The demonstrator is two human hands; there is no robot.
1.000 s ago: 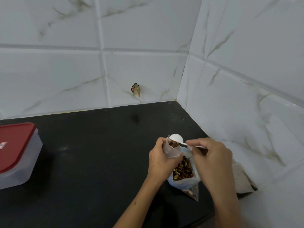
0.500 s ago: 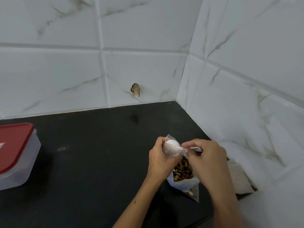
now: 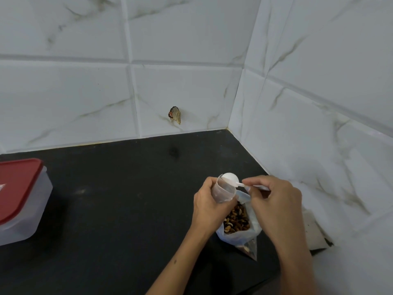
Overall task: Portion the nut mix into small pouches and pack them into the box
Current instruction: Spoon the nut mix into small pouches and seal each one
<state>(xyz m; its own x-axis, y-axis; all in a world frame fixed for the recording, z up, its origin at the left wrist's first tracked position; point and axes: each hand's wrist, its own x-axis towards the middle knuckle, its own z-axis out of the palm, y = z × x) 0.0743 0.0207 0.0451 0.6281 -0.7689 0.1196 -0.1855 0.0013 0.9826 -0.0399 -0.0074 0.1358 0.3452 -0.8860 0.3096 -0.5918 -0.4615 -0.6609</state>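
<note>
- Left hand [image 3: 209, 206] grips a small pouch [image 3: 224, 191], fingers curled round it.
- Right hand [image 3: 276, 201] pinches a white scoop [image 3: 230, 179] at the pouch mouth.
- Nut-mix bag [image 3: 238, 224] sits open by the countertop's [image 3: 127, 199] right edge (box [image 3: 21, 199] at its left edge).

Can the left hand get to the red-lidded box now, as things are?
Probably not at once. The left hand grips the small pouch while the right hand tips the white scoop into it. The black counter toward the red-lidded box looks free of obstacles.
</note>
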